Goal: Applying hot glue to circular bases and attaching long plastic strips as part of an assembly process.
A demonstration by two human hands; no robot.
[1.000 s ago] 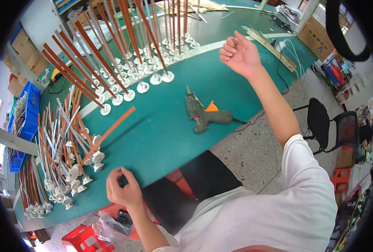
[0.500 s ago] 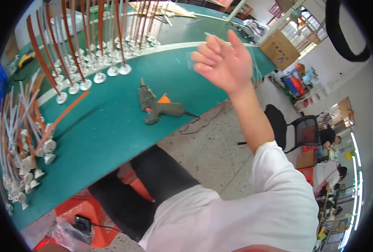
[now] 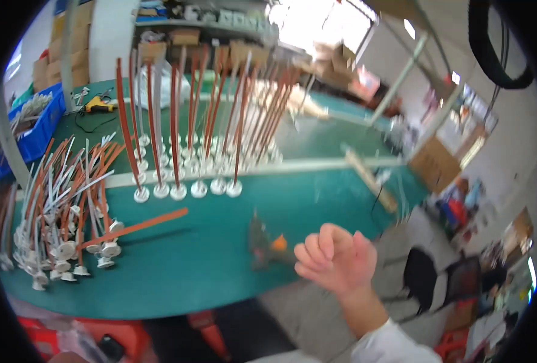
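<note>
My right hand (image 3: 339, 260) is raised before the table's near right edge, palm toward me. Its fingers are loosely curled, the thumb stands apart, and I see nothing in it. Just left of the fingers lies a dark glue gun (image 3: 259, 242) with an orange trigger, blurred, on the green table (image 3: 220, 281). Behind it stand rows of upright brown and grey strips (image 3: 175, 130) on round white bases (image 3: 178, 191). A heap of similar strips with white bases (image 3: 69, 249) lies at left, one brown strip (image 3: 141, 226) sticking out rightward. My left hand is outside the picture.
A blue crate (image 3: 48, 124) and a yellow-and-black tool (image 3: 99, 105) are at the far left. A pale strip of wood (image 3: 371, 181) lies at the table's right. A cardboard box (image 3: 433, 163) stands beyond. Black chairs (image 3: 423, 275) are on the floor at right.
The view has swung upward, showing more of the table's far side and the shelves. My right hand now appears lower in the picture, close to the glue gun. Its fingers stay loosely curled.
</note>
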